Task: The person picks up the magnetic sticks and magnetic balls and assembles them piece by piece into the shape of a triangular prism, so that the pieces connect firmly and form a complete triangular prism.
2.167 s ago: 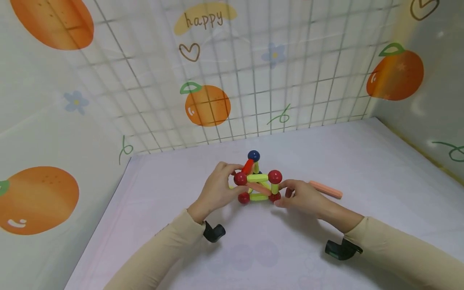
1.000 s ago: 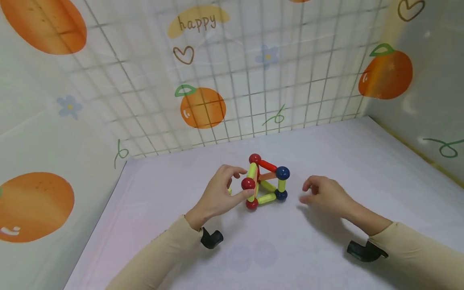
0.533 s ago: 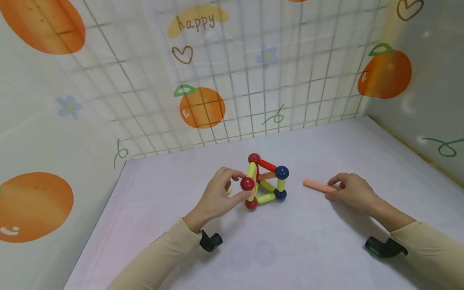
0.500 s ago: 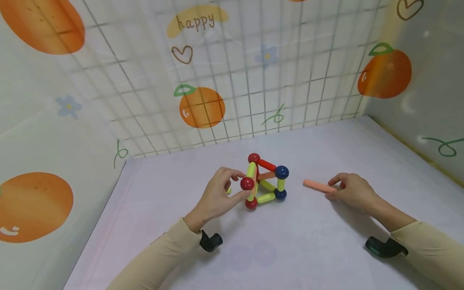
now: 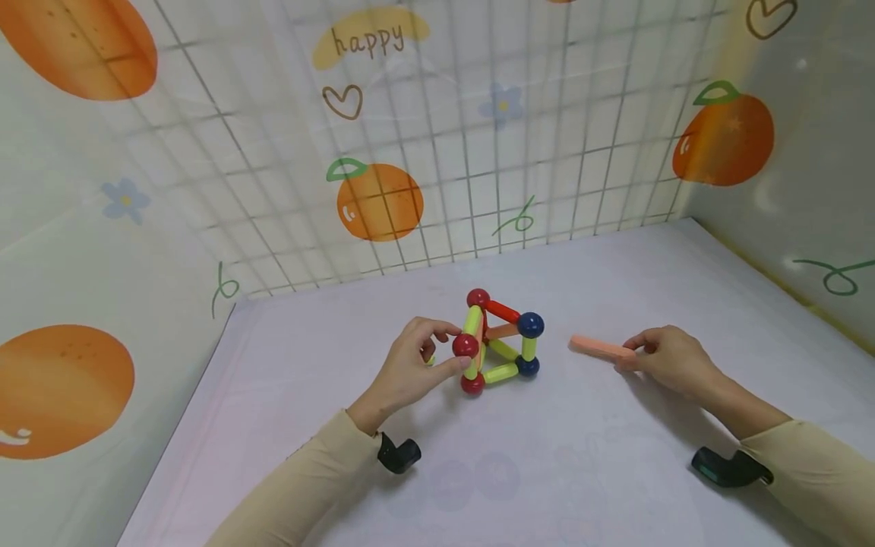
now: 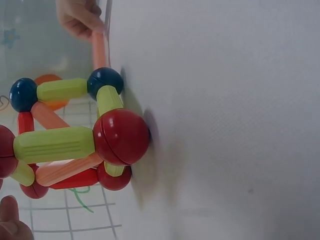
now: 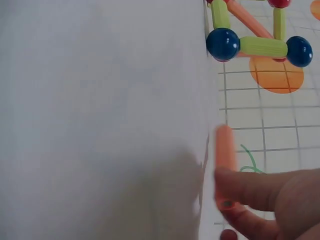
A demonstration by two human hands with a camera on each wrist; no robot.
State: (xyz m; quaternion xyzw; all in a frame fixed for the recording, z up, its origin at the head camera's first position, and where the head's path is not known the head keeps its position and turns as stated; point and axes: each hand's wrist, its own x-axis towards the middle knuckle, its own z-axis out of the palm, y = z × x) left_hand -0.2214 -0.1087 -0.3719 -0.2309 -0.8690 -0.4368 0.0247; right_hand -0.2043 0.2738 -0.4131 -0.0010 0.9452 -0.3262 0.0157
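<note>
My left hand (image 5: pixel 403 368) grips the near left corner of a building of magnetic sticks and balls (image 5: pixel 501 372), thumb and forefinger at a red ball (image 5: pixel 465 346). Yellow-green, red and orange sticks join its red and dark blue balls into a box-like frame; two blue balls face right. Only fingertips (image 6: pixel 10 215) of this hand show in the left wrist view. Farther right, my right hand (image 5: pixel 673 363) pinches one end of a loose orange magnetic stick (image 5: pixel 595 348), whose other end points left toward the building. The right wrist view shows thumb and finger round the stick (image 7: pixel 225 145).
A small yellow-green piece (image 5: pixel 431 360) shows behind the left fingers, mostly hidden. The pale table (image 5: pixel 547 471) ends at a back wall sheet (image 5: pixel 451 220) printed with oranges and a grid. Dark wrist cameras sit below both cuffs.
The building has turned, bringing its blue balls to the right, while my left hand stays at it. My right hand let go of it, moved right and took up the orange stick.
</note>
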